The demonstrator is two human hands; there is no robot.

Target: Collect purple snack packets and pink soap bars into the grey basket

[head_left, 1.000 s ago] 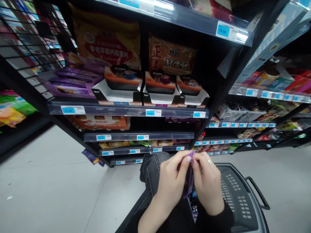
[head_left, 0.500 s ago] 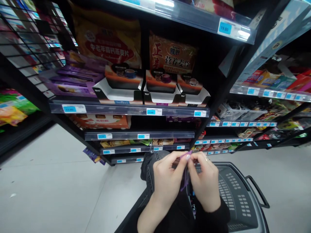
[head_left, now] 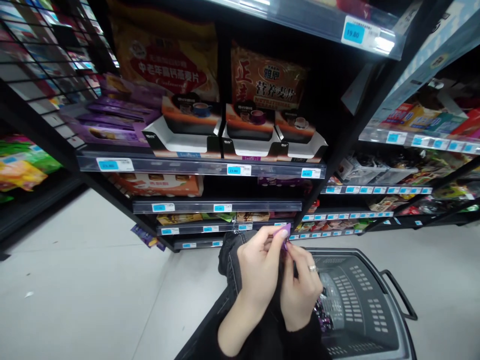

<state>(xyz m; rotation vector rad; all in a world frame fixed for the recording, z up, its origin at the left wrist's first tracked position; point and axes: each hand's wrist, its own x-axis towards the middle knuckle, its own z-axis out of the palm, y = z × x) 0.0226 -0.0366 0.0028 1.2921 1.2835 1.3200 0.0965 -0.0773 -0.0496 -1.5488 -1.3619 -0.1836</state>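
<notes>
Both hands — left hand (head_left: 260, 265), right hand (head_left: 300, 290) — pinch a purple packet (head_left: 284, 233), now raised nearer the shelf (head_left: 202, 167) above the shopping basket (head_left: 360, 300) than a second ago.

Left hand (head_left: 260, 267): raised in front of the knee, thumb and fingertips pinched on the top edge of a small purple packet (head_left: 283, 233).
Right hand (head_left: 300, 290): just beside the left, touching it, fingertips closed on the same packet from the other side; a ring on one finger.
Basket (head_left: 375, 320): grey plastic, on the floor below the right hand, dark wrapped items inside.
Shelf (head_left: 198, 167): black, ahead of the hands, carrying white-and-orange boxes (head_left: 249, 132) and blue price tags.
Floor (head_left: 75, 280): pale grey.
</notes>
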